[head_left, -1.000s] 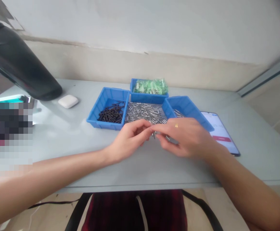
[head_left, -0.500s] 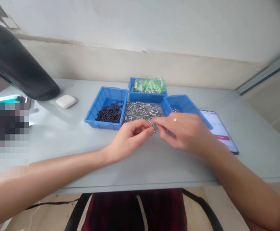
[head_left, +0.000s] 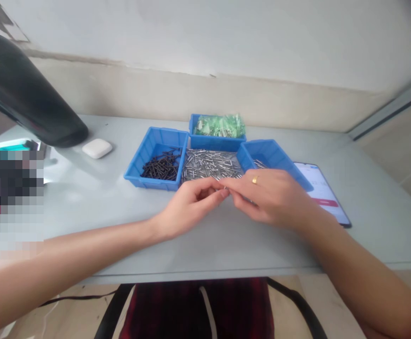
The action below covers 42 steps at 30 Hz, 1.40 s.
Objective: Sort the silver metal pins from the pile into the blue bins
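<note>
My left hand [head_left: 198, 202] is closed in a pinch in front of the pile, and a small silver metal pin [head_left: 226, 188] glints at its fingertips. Bent over from the other side, my right hand [head_left: 269, 193] wears a ring and has its thumb and index finger pinched at the same spot, touching the left fingertips. Most of the pin is hidden by the fingers. Just beyond lies a heap of loose silver metal pins [head_left: 210, 164]. To its left, a blue bin [head_left: 135, 162] contains dark screws [head_left: 161, 165].
At the back, a blue bin [head_left: 217, 142] holds a green plastic bag [head_left: 223, 125] of metal pieces. Another blue bin [head_left: 279, 153] with silver pins stands right, beside a phone [head_left: 327, 200]. A white case [head_left: 97, 148] and a dark bottle [head_left: 32, 89] are at left.
My fingertips have drawn closer together, and my right index finger now covers more of the pin. The bins and the heap stay where they were.
</note>
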Available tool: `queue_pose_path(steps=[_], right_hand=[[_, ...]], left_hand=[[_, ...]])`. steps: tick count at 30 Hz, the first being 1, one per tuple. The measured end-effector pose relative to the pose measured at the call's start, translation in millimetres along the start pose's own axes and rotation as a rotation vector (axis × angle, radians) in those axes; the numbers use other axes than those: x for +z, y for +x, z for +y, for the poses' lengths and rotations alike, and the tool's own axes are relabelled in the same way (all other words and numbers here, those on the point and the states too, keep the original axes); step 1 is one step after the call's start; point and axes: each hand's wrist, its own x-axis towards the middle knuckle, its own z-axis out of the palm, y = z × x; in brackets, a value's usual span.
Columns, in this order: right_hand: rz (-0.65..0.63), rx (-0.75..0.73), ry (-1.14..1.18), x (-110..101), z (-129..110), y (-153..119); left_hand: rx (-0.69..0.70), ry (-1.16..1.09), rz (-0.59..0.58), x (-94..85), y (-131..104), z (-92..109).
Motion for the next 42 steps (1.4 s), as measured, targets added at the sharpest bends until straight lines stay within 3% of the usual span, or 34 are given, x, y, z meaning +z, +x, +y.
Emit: queue_pose_path(steps=[42], right_hand=[[-0.008,0.005,0.036,0.8,0.0,-1.2]], left_hand=[[-0.025,0.012,-0.045,-0.5,-0.3,0.2]])
